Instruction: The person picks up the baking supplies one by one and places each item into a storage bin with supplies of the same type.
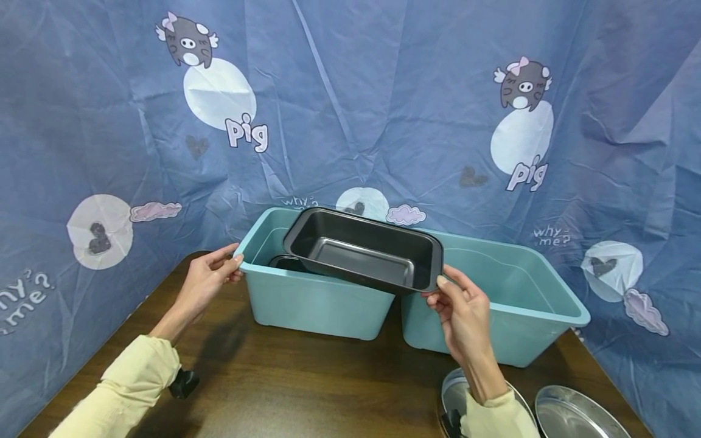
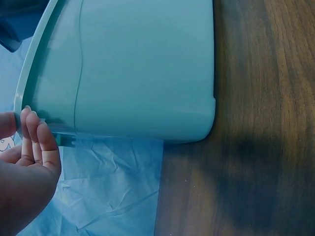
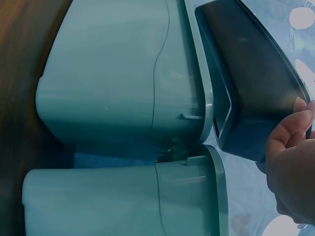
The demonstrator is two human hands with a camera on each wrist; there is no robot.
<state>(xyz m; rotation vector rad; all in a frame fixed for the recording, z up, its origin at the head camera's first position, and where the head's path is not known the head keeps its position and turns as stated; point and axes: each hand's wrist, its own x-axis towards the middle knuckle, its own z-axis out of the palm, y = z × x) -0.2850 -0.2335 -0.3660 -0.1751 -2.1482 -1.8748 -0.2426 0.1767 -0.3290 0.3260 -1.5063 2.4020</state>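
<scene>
- Nearest us, two round metal lids [image 1: 575,413] lie on the brown table [image 1: 306,383].
- Our right hand [image 1: 462,310] pinches the near corner of the dark loaf pan [image 1: 364,249], which tilts over the left teal bin [image 1: 312,298].
- Our left hand [image 1: 205,280], well apart from the right, grips that bin's left rim.
- A second dark pan [image 1: 285,263] sits inside the bin; another teal bin [image 1: 509,310] stands just beside it.
- Farthest, a blue pig-print sheet [image 1: 383,109] hangs.

Both hands [image 1: 205,281] [image 1: 462,310] forward, fingers curled
</scene>
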